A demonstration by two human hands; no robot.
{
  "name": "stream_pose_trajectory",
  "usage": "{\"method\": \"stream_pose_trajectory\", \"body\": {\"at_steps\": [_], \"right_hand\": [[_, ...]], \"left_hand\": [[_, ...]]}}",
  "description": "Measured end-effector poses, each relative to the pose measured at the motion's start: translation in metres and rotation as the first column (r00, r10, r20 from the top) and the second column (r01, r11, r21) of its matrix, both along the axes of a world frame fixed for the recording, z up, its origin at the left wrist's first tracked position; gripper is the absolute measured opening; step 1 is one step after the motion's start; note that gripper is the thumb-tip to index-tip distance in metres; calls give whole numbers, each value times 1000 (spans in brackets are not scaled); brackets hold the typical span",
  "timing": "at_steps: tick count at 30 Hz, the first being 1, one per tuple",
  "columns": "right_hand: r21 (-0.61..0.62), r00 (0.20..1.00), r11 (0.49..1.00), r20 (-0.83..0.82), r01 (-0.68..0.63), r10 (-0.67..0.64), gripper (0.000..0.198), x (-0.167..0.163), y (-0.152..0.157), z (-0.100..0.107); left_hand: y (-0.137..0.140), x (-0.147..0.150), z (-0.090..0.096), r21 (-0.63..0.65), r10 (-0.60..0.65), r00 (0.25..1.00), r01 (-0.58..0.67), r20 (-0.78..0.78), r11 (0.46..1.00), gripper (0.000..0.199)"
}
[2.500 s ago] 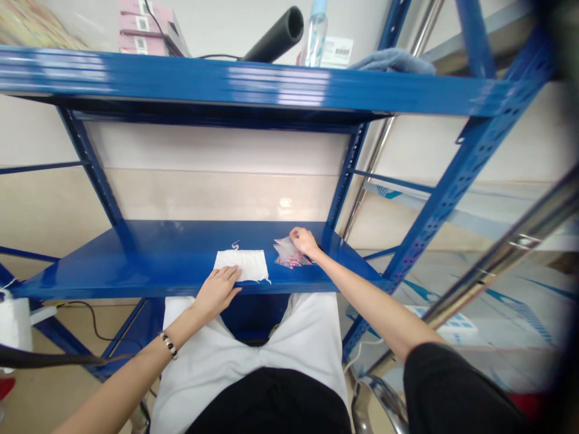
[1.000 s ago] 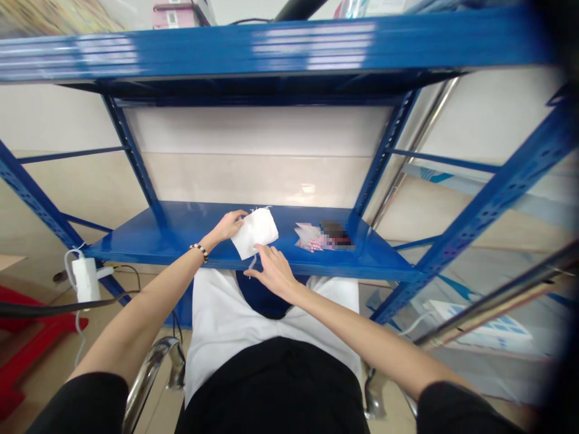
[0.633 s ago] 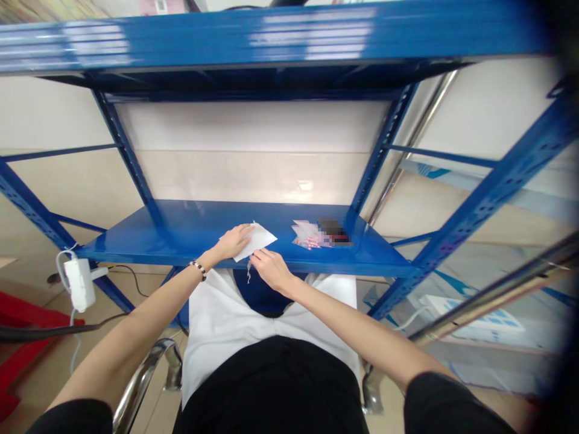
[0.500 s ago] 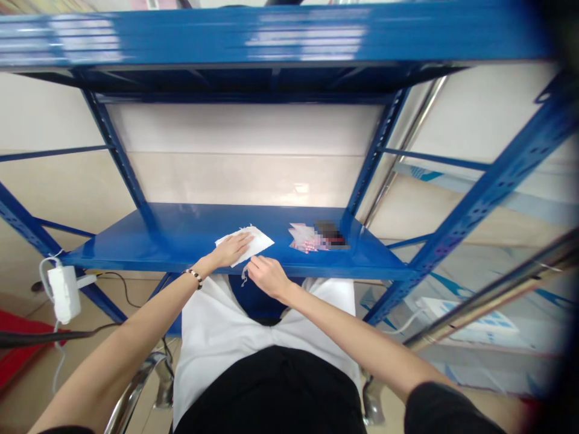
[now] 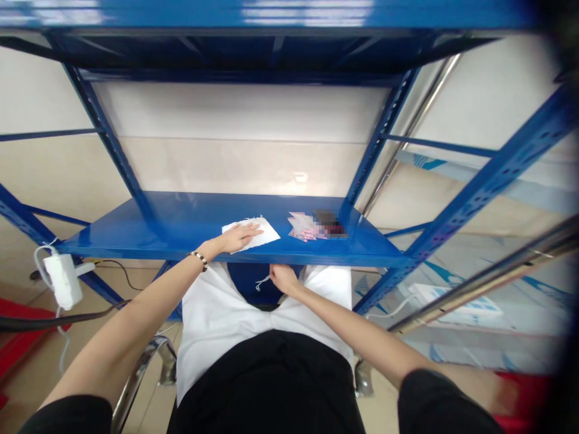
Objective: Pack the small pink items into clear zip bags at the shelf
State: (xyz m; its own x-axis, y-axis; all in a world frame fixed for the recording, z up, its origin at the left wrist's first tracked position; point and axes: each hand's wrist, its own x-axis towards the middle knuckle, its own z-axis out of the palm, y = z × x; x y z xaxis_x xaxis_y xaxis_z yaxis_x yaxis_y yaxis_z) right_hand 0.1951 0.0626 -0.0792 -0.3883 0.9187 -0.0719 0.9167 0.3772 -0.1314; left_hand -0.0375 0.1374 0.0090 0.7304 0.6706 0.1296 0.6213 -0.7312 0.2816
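My left hand point(image 5: 239, 237) lies flat with its fingers stretched out on a white piece of cloth point(image 5: 270, 232) with frayed edges. The cloth rests on the blue shelf point(image 5: 190, 211), close to its front edge. Just below that edge, over my lap, my right hand point(image 5: 284, 279) is closed. From its fingers hangs a thin, tangled white thread point(image 5: 260, 282), apart from the cloth.
To the right of the cloth lie pink-and-white patterned packets point(image 5: 303, 228) beside a dark, blurred-out item point(image 5: 331, 223). A white power strip point(image 5: 63, 280) hangs by the left post. An upper blue beam point(image 5: 203, 15) crosses above the shelf.
My right hand has drawn away from the cloth, down and to the right past the shelf edge, with the thread. My left hand and the cloth have shifted slightly right.
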Motion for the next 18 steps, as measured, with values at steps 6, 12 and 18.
{"method": "stream_pose_trajectory", "body": {"at_steps": [6, 12, 18], "right_hand": [[-125, 999, 991, -13, -41, 40, 34, 9, -16, 4], [45, 864, 952, -407, -304, 295, 27, -14, -20, 72], [373, 894, 916, -347, -148, 285, 46, -26, 42, 101]], "left_hand": [[-7, 0, -3, 39, 203, 979, -204, 30, 978, 56], [-7, -8, 0, 18, 99, 993, -98, -70, 995, 56], [-17, -6, 0, 116, 255, 963, -265, 90, 957, 58]]}}
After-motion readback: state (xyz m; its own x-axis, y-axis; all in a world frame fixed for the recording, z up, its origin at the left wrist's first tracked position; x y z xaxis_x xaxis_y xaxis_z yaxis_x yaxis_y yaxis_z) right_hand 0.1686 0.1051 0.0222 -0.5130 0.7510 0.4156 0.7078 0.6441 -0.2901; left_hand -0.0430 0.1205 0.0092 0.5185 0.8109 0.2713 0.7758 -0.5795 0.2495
